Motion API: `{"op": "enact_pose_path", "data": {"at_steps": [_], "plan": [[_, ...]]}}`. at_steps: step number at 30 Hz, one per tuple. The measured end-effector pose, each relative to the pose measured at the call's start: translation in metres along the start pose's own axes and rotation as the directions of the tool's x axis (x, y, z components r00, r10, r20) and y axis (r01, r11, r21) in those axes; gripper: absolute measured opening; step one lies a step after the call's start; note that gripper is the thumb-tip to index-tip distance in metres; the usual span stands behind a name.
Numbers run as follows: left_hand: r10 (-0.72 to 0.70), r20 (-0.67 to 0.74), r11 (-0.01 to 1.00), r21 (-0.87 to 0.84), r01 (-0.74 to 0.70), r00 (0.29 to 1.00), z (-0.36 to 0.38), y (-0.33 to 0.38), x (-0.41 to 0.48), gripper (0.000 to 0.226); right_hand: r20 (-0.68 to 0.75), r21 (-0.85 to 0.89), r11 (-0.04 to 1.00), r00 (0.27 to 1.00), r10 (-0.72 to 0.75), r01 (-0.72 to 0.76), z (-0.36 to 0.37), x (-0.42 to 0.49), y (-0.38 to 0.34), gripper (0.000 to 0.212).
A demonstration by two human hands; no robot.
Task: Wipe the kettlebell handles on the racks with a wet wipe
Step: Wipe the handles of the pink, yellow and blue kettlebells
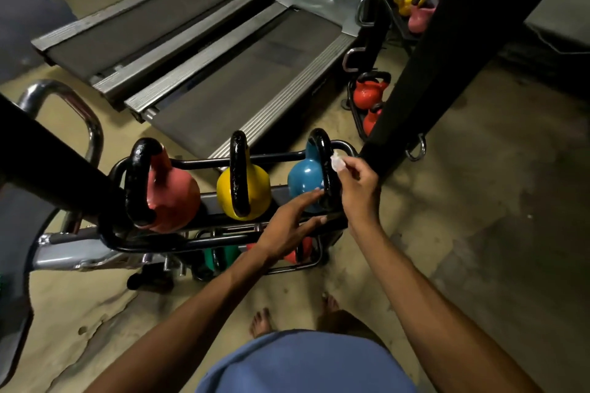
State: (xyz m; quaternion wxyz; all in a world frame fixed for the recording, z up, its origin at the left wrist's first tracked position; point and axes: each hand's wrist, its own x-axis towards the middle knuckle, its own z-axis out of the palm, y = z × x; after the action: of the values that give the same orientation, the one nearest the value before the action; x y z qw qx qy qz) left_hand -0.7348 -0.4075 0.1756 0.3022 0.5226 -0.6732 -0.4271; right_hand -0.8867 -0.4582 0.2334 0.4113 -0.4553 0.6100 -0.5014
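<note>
Three kettlebells stand in a row on the top shelf of a black rack (pixel 204 164): a pink one (pixel 174 198), a yellow one (pixel 252 188) and a blue one (pixel 303 177), each with a black handle. My right hand (pixel 357 185) pinches a small white wet wipe (pixel 336 163) against the right side of the blue kettlebell's handle (pixel 327 166). My left hand (pixel 293 226) reaches in with straight fingers, its fingertips touching the lower part of the blue kettlebell.
Lower shelf holds green (pixel 220 257) and red kettlebells. Two treadmills (pixel 242 73) lie behind the rack. A black post (pixel 424 51) rises to the right, with red kettlebells (pixel 370 92) beside it. A black padded bar (pixel 54 169) crosses at left.
</note>
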Motion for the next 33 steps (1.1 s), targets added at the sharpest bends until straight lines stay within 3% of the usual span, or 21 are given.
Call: {"op": "enact_pose_path", "data": {"at_steps": [2, 5, 8, 10, 11, 13, 15, 17, 19, 22, 24, 28, 33], "plan": [[0.088, -0.022, 0.979, 0.188, -0.082, 0.996, 0.004, -0.005, 0.003, 0.067, 0.066, -0.255, 0.928, 0.962, -0.265, 0.273, 0.005, 0.012, -0.008, 0.018], [0.095, -0.029, 0.937, 0.340, -0.080, 0.995, 0.009, -0.012, 0.006, 0.072, 0.370, -0.529, 0.580, 0.784, -0.499, 0.619, 0.009, 0.030, -0.013, 0.030], [0.080, -0.064, 0.952, 0.301, -0.057, 0.995, 0.012, -0.012, 0.006, 0.071, 0.666, -0.505, 0.196, 0.524, -0.531, 0.841, -0.010, 0.028, -0.005, 0.036], [0.073, -0.095, 0.962, 0.269, -0.045, 0.993, 0.016, -0.012, 0.005, 0.068, 0.769, -0.398, 0.081, 0.381, -0.513, 0.914, -0.029, 0.020, 0.004, 0.036], [0.073, -0.114, 0.963, 0.265, -0.040, 0.991, 0.018, -0.012, 0.005, 0.067, 0.776, -0.366, 0.094, 0.359, -0.519, 0.926, -0.037, 0.015, 0.010, 0.036], [0.066, -0.143, 0.964, 0.266, -0.026, 0.988, 0.024, -0.014, 0.005, 0.065, 0.701, -0.355, 0.243, 0.429, -0.569, 0.903, -0.047, 0.003, 0.019, 0.037], [0.035, -0.158, 0.967, 0.256, 0.006, 0.987, 0.028, -0.014, 0.006, 0.067, 0.509, -0.345, 0.548, 0.642, -0.573, 0.762, -0.049, -0.010, 0.021, 0.035], [0.005, -0.149, 0.967, 0.251, 0.033, 0.989, 0.030, -0.013, 0.003, 0.071, 0.286, -0.256, 0.859, 0.884, -0.370, 0.442, -0.044, -0.018, 0.019, 0.026], [-0.002, -0.130, 0.969, 0.243, 0.033, 0.992, 0.030, -0.012, 0.002, 0.073, 0.244, -0.040, 0.996, 0.968, -0.065, 0.077, -0.030, -0.011, 0.016, 0.017], [-0.034, -0.097, 0.976, 0.211, 0.054, 0.995, 0.025, -0.013, 0.001, 0.074, 0.258, 0.181, 0.950, 0.944, 0.205, -0.256, -0.013, 0.010, 0.013, 0.024], [-0.036, -0.082, 0.976, 0.211, 0.053, 0.996, 0.022, -0.012, 0.001, 0.074, 0.228, 0.204, 0.932, 0.941, 0.252, -0.299, -0.011, 0.016, 0.013, 0.024], [-0.014, -0.070, 0.979, 0.202, 0.028, 0.997, 0.021, -0.013, 0.003, 0.073, 0.172, 0.084, 0.994, 0.983, 0.055, -0.070, -0.012, 0.016, 0.010, 0.021], [-0.013, -0.078, 0.986, 0.167, 0.026, 0.997, 0.021, -0.015, 0.003, 0.072, 0.134, -0.127, 0.975, 0.977, -0.167, 0.184, 0.013, 0.053, -0.013, 0.024]]}}
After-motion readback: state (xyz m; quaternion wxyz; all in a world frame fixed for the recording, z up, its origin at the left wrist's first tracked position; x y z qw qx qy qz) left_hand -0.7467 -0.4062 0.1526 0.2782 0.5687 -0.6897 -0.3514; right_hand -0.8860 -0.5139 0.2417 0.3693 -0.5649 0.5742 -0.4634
